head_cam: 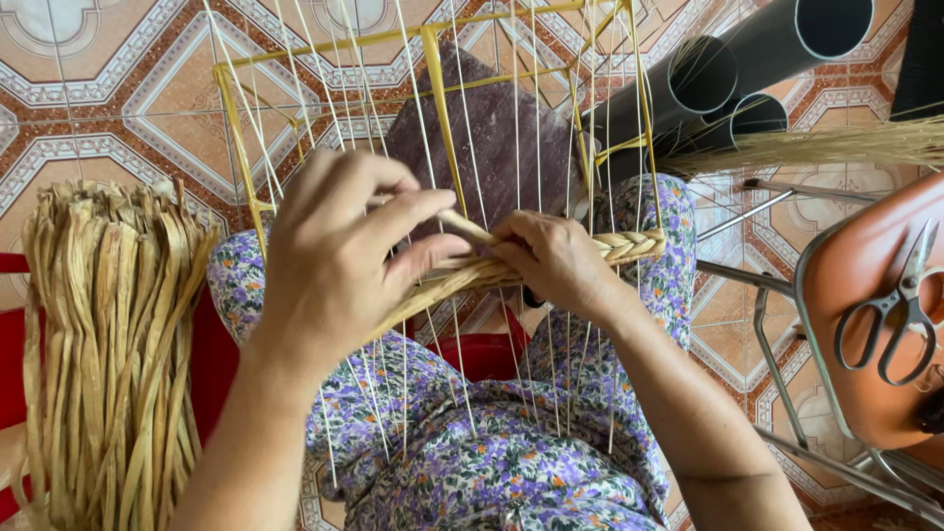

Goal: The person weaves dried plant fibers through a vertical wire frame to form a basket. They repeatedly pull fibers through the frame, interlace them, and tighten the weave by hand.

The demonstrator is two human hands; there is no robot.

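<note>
Left hand point(339, 261) and right hand point(556, 261), both closed on the braided straw strand point(629, 246), weave it across the yellow frame point(438, 98) resting on the lap; scissors point(900, 310) lie on the orange stool point(865, 256) at right.

Wire frame point(433, 59) stands on the lap, thin strands point(516, 128) strung across it. Left hand point(339, 261) and right hand point(556, 261) meet on the braid point(629, 246) at its middle. Strip bundle point(108, 344) lies left; scissors point(900, 310) on stool point(855, 265) right; tubes point(757, 69) behind right.
</note>
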